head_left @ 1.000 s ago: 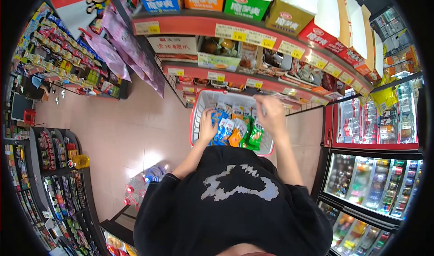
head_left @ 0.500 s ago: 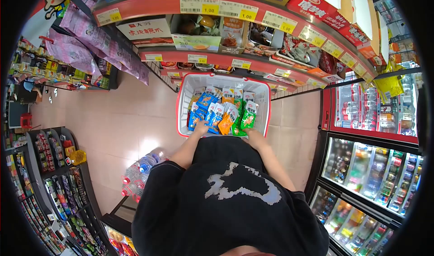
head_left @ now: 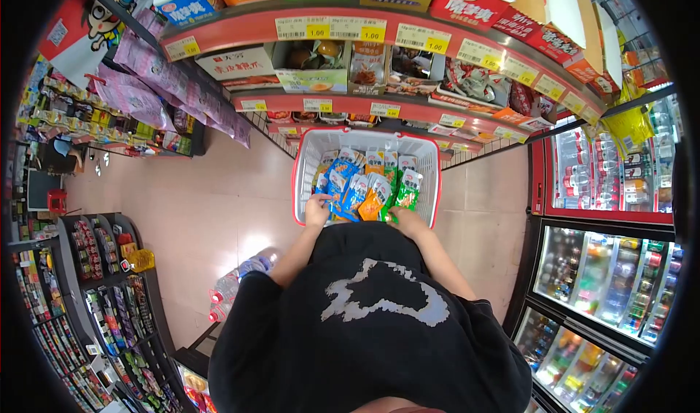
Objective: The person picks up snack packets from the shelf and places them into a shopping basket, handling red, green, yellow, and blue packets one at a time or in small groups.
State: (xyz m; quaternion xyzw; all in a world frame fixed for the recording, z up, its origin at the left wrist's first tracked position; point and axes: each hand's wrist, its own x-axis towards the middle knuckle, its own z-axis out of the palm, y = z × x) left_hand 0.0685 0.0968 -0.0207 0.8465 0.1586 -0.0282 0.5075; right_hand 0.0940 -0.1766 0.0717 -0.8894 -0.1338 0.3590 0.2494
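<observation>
A white plastic shopping basket point(head_left: 300, 166) with a red rim is right in front of my body, holding several small snack packets. Blue packets point(head_left: 356, 193) lie on the left, an orange packet point(head_left: 372, 200) is near the middle, and green packets point(head_left: 409, 188) are on the right. At the basket's near left corner, my left hand point(head_left: 316, 210) has its fingers closed on the edge of a blue packet. My right hand point(head_left: 407, 220) reaches over the near rim, its fingertips closed at the lower end of a green packet. Part of its fingers is hard to see.
Shelves point(head_left: 306, 105) with boxed snacks and price tags rise just beyond the basket. Glass-door drink fridges point(head_left: 605, 267) line the right side. Bottled packs point(head_left: 237, 282) stand on the floor at left, near a rack point(head_left: 117, 296) of small goods. Purple bags point(head_left: 138, 96) hang upper left.
My left hand has drawn back toward the basket's left edge, and the blue packet by it has shifted. My right hand stays near the green packets. The view has turned slightly.
</observation>
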